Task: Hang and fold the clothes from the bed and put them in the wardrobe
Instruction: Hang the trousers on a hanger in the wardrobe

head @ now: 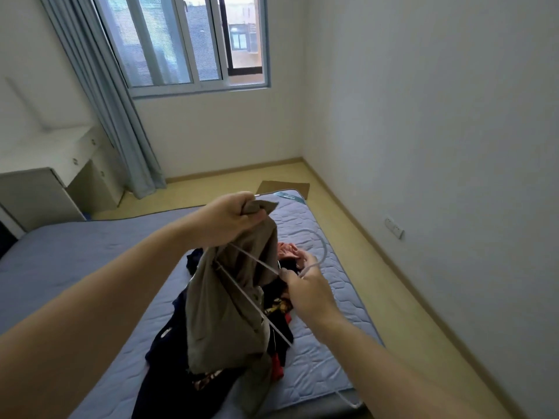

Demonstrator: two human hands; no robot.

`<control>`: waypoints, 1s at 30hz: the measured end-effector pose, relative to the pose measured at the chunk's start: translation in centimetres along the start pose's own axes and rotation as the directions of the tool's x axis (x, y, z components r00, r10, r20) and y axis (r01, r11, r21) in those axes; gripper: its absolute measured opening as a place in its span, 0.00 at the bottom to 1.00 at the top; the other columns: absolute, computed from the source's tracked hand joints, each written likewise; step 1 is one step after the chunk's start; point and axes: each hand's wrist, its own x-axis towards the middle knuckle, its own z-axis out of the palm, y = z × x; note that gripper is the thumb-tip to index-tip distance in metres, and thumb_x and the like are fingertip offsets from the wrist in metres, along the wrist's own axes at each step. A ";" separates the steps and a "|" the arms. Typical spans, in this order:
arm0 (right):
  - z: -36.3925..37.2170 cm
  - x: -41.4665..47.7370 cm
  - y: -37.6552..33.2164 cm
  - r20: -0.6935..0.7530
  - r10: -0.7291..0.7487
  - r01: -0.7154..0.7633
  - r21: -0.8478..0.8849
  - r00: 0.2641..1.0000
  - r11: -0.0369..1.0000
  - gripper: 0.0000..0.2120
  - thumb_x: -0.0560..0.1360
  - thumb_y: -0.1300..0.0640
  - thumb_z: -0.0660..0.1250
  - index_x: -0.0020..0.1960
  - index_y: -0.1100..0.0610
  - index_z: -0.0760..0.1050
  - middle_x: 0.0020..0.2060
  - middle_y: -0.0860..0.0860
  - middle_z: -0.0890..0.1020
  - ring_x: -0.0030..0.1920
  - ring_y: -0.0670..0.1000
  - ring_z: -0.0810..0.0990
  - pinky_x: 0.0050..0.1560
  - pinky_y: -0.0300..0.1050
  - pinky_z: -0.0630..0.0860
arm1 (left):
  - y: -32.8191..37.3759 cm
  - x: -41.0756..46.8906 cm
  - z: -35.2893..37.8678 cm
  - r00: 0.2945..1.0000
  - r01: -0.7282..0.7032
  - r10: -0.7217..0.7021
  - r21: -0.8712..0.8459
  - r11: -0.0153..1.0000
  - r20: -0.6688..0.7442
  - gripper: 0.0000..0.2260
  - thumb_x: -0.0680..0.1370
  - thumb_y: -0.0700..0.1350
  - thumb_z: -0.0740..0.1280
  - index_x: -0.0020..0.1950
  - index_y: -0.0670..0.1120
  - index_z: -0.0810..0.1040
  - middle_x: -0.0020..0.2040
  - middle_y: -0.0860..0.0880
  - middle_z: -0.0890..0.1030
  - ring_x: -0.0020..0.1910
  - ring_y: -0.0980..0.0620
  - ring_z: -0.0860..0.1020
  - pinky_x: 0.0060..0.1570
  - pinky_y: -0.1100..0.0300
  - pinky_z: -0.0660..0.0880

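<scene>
Garment [230, 313] of grey-brown cloth held up over the bed [317, 352], hanging limp. Left hand [233, 217] clenched round its top edge; right hand [308, 285] pinching a white hanger [257, 259] at the foot of the hook (one arm of it lying across the cloth). Underneath, pile of clothes [163, 343] on the quilted cover: dark, red, pink. Farther off, curtain [121, 116] and window [181, 40].
</scene>
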 end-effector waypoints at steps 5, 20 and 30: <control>-0.8 0.3 -0.4 -0.165 0.012 0.013 0.151 0.986 0.988 0.27 0.75 0.38 0.67 0.70 0.42 0.64 0.52 0.49 0.83 0.53 0.53 0.82 0.56 0.59 0.79 | 3.6 -1.1 1.8 0.993 -0.078 0.081 -0.037 0.996 0.081 0.11 0.82 0.49 0.66 0.46 0.43 0.72 0.38 0.52 0.72 0.34 0.55 0.70 0.36 0.60 0.67; -2.5 0.5 -0.1 -0.454 -0.185 0.199 -0.017 0.872 0.980 0.11 0.83 0.54 0.63 0.65 0.52 0.75 0.30 0.44 0.76 0.32 0.34 0.76 0.32 0.28 0.70 | 1.5 2.7 -1.1 0.980 -0.130 0.189 0.520 0.844 -0.062 0.14 0.79 0.59 0.61 0.39 0.53 0.64 0.34 0.52 0.72 0.31 0.53 0.69 0.28 0.56 0.64; -2.3 -0.1 -0.5 -0.558 -0.236 0.250 -0.052 0.795 0.967 0.04 0.83 0.54 0.62 0.54 0.47 0.75 0.22 0.46 0.71 0.25 0.40 0.73 0.25 0.32 0.67 | 0.1 5.0 -0.9 0.927 -0.011 0.240 0.616 0.788 -0.290 0.10 0.81 0.53 0.63 0.41 0.53 0.71 0.35 0.50 0.75 0.33 0.45 0.72 0.32 0.57 0.65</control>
